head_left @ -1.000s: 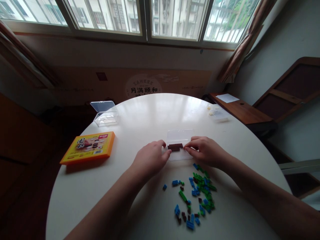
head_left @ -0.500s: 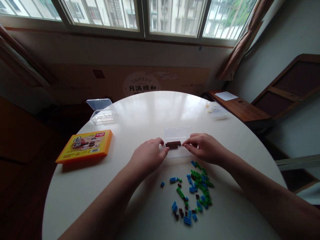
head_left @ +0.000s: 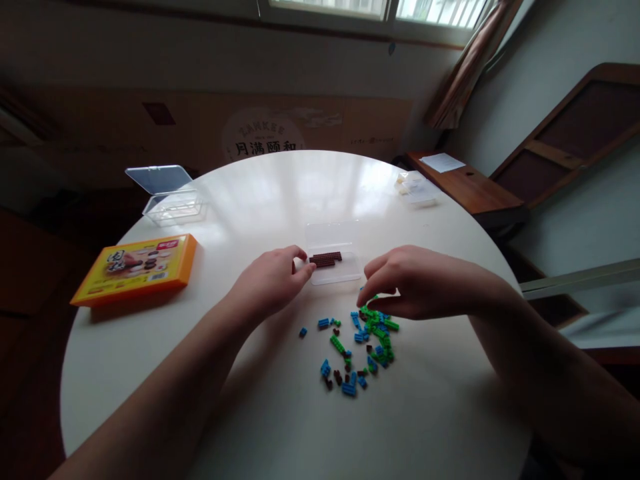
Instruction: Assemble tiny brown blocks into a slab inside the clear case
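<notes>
A small clear plastic box (head_left: 345, 270) lies with its lid folded back, and rows of dark brown toy bricks (head_left: 326, 259) sit inside it. At the box's left end, my left hand (head_left: 273, 277) has its thumb and index finger closed around the edge, beside the bricks. My right hand (head_left: 407, 283) hovers over the far end of a loose pile of green, blue and brown toy bricks (head_left: 375, 330). Its fingers are bent downward and apart, and no brick shows between them. Part of the pile is hidden by this hand.
On the left of the round white table (head_left: 260, 400) lies an orange and yellow boxed game (head_left: 135, 267). Behind it stands an open clear case (head_left: 175, 203). A clear packet (head_left: 417, 190) rests at the far right, near a wooden desk (head_left: 470, 183).
My right hand has left the box and moved toward me over the loose bricks. My left hand stays at the box's left end. The view has tilted down.
</notes>
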### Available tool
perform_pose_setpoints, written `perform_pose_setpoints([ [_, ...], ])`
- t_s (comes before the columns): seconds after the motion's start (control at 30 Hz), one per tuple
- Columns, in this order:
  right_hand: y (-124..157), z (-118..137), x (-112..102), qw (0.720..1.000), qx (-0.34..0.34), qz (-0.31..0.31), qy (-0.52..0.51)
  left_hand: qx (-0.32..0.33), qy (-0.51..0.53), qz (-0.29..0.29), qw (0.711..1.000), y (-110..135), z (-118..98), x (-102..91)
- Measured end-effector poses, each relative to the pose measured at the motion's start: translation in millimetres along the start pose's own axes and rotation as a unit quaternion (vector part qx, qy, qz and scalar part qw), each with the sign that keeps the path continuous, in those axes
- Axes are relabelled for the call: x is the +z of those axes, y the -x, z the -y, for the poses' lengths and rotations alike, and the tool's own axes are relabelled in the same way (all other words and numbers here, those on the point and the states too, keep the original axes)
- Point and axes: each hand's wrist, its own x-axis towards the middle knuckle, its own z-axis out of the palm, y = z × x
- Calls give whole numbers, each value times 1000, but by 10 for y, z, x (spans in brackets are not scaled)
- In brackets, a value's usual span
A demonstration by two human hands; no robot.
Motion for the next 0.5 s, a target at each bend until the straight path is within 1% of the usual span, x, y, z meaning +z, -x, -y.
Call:
perform_pose_setpoints([
  [0.1, 35, 79, 12, 997, -9, 69, 11, -1, 5, -3, 1000, -11, 16, 7],
  [0.23, 28, 148, 57, 992, -33, 119, 5, -1, 3, -12, 1000, -14, 39, -10],
  [0.33, -7, 215, 114, 989, -59, 132, 15, -3, -7, -27, 1000, 8, 31, -53],
  [0.5, -54, 321, 236, 988, -100, 117, 30, -5, -13, -46, 999, 50, 0, -109],
])
